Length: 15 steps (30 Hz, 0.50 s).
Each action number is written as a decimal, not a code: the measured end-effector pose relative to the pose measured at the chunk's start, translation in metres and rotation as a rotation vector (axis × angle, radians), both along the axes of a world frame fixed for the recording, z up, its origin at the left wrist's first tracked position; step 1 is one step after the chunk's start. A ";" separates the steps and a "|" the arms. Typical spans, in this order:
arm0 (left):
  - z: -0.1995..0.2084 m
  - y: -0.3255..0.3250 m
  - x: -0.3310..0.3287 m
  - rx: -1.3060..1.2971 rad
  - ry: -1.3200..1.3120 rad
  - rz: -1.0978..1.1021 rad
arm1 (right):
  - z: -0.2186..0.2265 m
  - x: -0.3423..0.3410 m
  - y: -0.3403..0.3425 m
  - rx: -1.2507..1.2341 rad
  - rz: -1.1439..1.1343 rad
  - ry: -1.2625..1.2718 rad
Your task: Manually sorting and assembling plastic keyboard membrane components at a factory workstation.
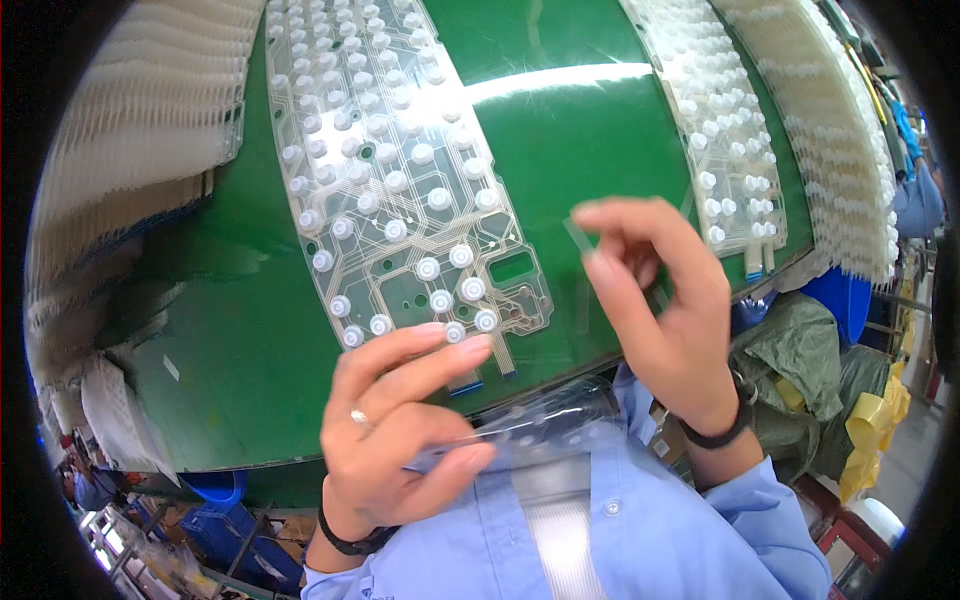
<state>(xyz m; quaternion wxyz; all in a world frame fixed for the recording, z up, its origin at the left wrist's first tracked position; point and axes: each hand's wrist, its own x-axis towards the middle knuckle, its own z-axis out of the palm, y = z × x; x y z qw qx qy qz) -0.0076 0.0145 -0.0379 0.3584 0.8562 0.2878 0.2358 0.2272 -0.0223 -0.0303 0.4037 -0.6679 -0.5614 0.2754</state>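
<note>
A clear keyboard membrane sheet (400, 190) with several white rubber domes lies flat on the green table (570, 140). My left hand (400, 430) grips the near end of a second clear plastic sheet (540, 420) that bends over the table's front edge, its fingertips beside the membrane's lower corner. My right hand (660, 300) is raised above the table, pinching a small clear strip (580, 235) between thumb and forefinger.
Another domed membrane sheet (720, 150) lies at the right, next to a tall stack of similar sheets (830, 130). A further stack (130, 150) stands at the left. Blue crates (240, 530) and bagged material (800, 350) sit below the table edge.
</note>
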 end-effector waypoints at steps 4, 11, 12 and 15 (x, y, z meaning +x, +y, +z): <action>0.003 -0.005 -0.001 -0.027 -0.126 0.183 | 0.018 -0.001 -0.038 0.036 0.349 0.073; 0.003 -0.009 0.003 0.023 -0.130 0.199 | 0.016 -0.008 -0.056 -0.109 0.234 0.300; 0.004 -0.009 0.002 0.038 -0.125 0.223 | 0.016 -0.010 -0.055 -0.072 0.242 0.289; 0.003 -0.009 0.000 0.047 -0.130 0.247 | 0.016 -0.007 -0.058 -0.068 0.260 0.287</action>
